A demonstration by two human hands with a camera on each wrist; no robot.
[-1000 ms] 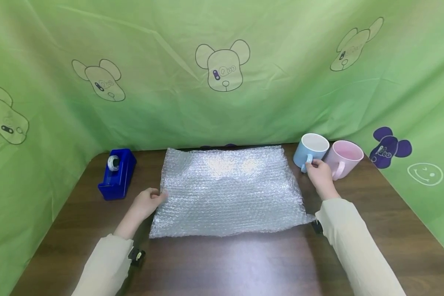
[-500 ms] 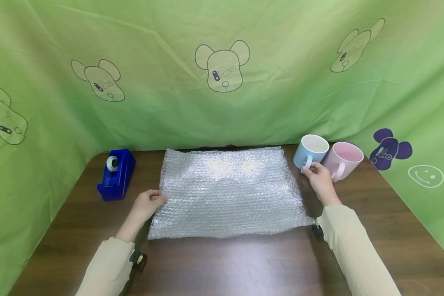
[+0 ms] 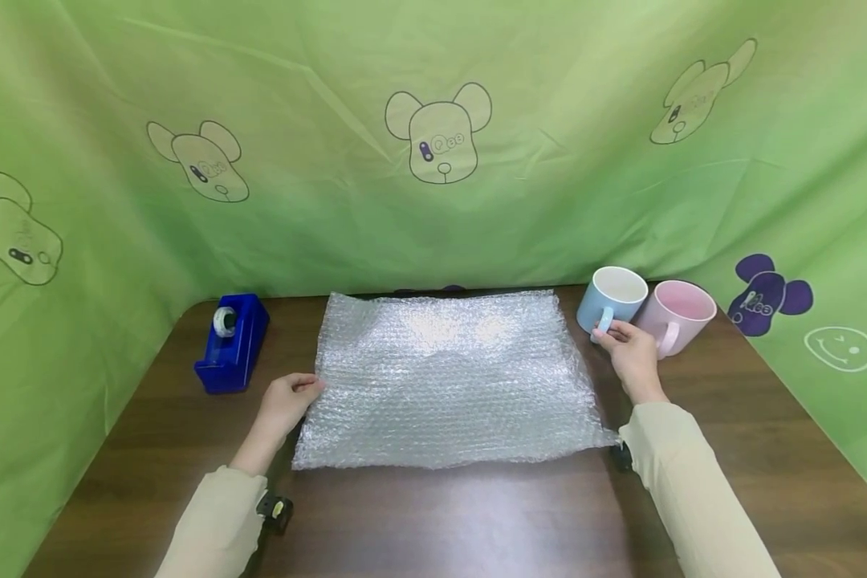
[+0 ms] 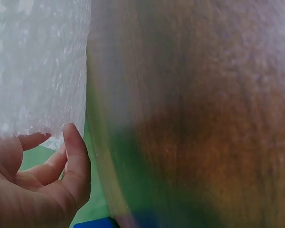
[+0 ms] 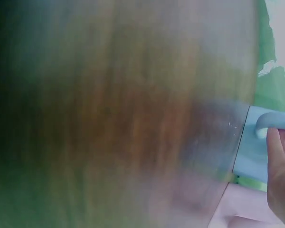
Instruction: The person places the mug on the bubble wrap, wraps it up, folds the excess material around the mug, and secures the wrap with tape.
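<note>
A sheet of clear bubble wrap (image 3: 448,377) lies flat on the brown wooden table. My left hand (image 3: 289,405) is at its left edge, with the thumb and fingers (image 4: 77,156) pinching that edge. To the right of the sheet stands a light blue mug (image 3: 612,297), white inside and upright. The fingers of my right hand (image 3: 632,357) pinch its handle (image 5: 275,121), which faces toward me. Just right of the blue mug, partly behind my hand, stands a pink mug (image 3: 679,317) with its handle turned toward the front.
A blue tape dispenser (image 3: 234,345) with a roll of tape (image 3: 225,322) stands on the left of the table. Behind the table hangs a green curtain (image 3: 318,217) printed with bear heads, which also runs along both sides.
The right hand's fingers have shifted slightly on the blue mug's handle. The left hand stays at the bubble wrap's edge, and the mugs stand where they were.
</note>
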